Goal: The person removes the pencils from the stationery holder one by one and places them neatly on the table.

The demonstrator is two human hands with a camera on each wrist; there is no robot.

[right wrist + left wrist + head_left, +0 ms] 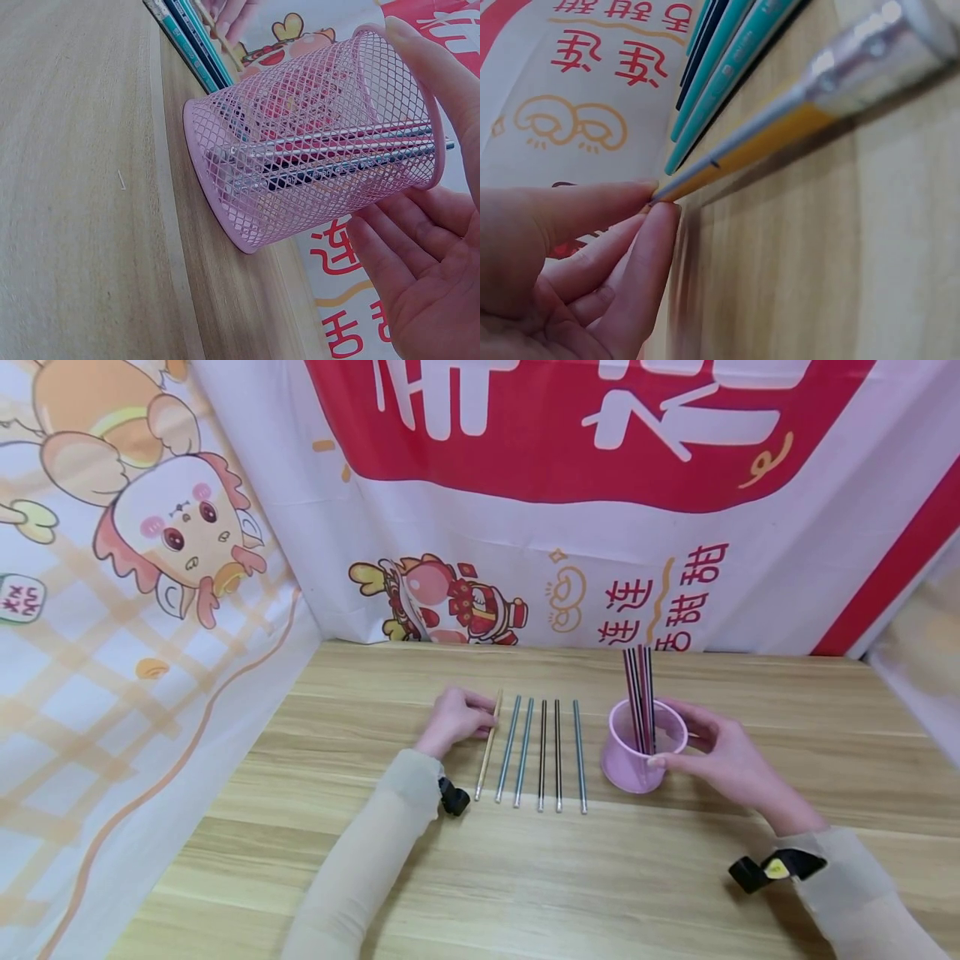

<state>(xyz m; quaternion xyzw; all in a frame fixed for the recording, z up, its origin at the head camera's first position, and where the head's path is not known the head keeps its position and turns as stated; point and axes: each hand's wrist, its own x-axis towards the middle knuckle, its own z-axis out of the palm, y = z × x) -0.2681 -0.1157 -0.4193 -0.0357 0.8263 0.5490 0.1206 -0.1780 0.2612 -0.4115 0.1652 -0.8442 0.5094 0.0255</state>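
My left hand (456,720) pinches a yellow pencil (486,764) between thumb and fingertips near its far end. In the left wrist view the pencil's metal-banded end (870,64) points toward the camera, raised at least slightly off the table. To its right lie two teal pencils (507,752), two black pencils (550,756) and a single teal pencil (580,756), roughly parallel. My right hand (727,756) grips the rim of a pink mesh pen cup (330,112), thumb on the near side and fingers behind. Several dark and reddish pencils (640,693) lean inside the cup.
A wood-grain table (525,885) carries everything. Behind it hangs a white and red printed cloth (465,518), and another printed cloth (225,693) borders the left side. Black straps with camera mounts (453,797) sit on both wrists.
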